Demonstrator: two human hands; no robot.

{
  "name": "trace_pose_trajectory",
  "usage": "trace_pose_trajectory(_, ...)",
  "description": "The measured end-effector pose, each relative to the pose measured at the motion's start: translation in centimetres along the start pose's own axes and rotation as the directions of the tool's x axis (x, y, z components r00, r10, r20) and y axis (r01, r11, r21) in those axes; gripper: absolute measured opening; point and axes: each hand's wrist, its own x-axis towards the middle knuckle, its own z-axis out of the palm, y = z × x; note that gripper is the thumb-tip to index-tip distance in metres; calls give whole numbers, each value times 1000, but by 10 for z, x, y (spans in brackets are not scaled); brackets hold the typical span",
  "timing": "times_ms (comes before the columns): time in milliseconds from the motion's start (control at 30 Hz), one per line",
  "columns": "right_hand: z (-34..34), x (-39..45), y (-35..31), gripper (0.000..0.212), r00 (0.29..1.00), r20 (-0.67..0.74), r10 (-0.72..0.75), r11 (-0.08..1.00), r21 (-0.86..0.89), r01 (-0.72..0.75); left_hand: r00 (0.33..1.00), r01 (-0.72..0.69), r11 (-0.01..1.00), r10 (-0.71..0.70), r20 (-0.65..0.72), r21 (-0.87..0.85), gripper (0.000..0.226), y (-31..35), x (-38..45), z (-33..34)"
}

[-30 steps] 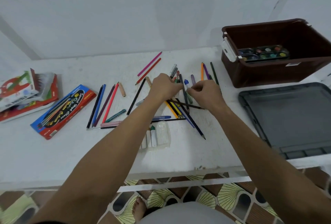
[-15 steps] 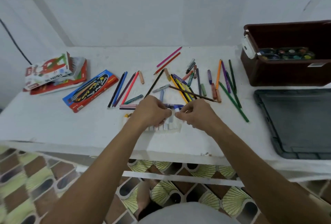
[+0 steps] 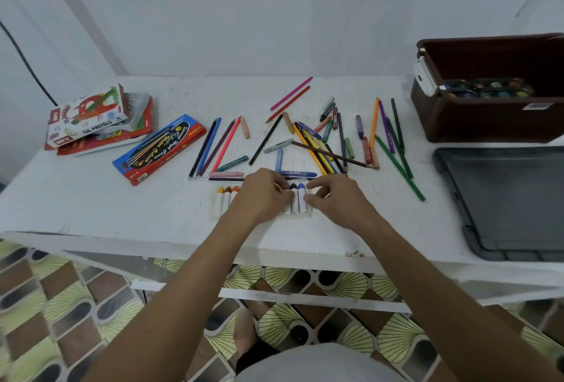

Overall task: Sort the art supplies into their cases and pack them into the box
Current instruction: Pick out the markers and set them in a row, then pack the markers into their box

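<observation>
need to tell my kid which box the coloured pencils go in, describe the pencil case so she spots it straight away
Start at the stack of oil pastel boxes on the table's far left. Just right of it lies the pencil case, a flat cardboard box set at a slant. It alone is blue with a red edge and a black oval picturing pencils.

I see the crayon tray (image 3: 219,204) at the frame's centre on the surface (image 3: 91,207), under both my hands. Above it lie the scattered pencils (image 3: 308,137). The pencil case (image 3: 160,147) and pastel box (image 3: 88,117) sit left; the storage box (image 3: 488,113) upper right, its lid (image 3: 503,201) below.
</observation>
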Motion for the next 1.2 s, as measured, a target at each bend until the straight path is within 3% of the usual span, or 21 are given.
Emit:
trace_pose_trajectory(167, 1, -1, 2, 39, 996, 89, -19, 998, -49, 24, 991, -131, 989, 128, 43, 70, 29, -3, -5, -2)
trace_pose_trajectory(500, 5, 4, 2, 39, 996, 73, -45, 993, -103, 52, 985, -175, 979, 175, 12, 108, 24, -11, -2, 6)
trace_pose_trajectory(733, 5, 2, -6, 37, 996, 41, -73, 984, -159, 79, 984, -178, 983, 178, 12, 45, 29, -15, -5, 2)
trace_pose_trajectory(867, 11, 9, -23, 32, 986, 2, -166, 976, -144, 165, 992, -119, 993, 119, -37, -21, 26, -31, -5, -17)
trace_pose_trajectory(967, 29, 26, -46, 28, 964, 50, -260, 953, -145, 265, 991, -57, 998, 53, -122, -34, 26, -60, -4, -43)
trace_pose_trajectory(1100, 62, 59, -87, 27, 919, 133, -370, 919, -90, 383, 967, 111, 991, -124, -223, -68, 32, -109, -7, -88)
trace_pose_trajectory(1200, 92, 87, -120, 30, 909, 187, -374, 912, -106, 397, 925, 248, 968, -249, -288, -38, 46, -146, -4, -121)
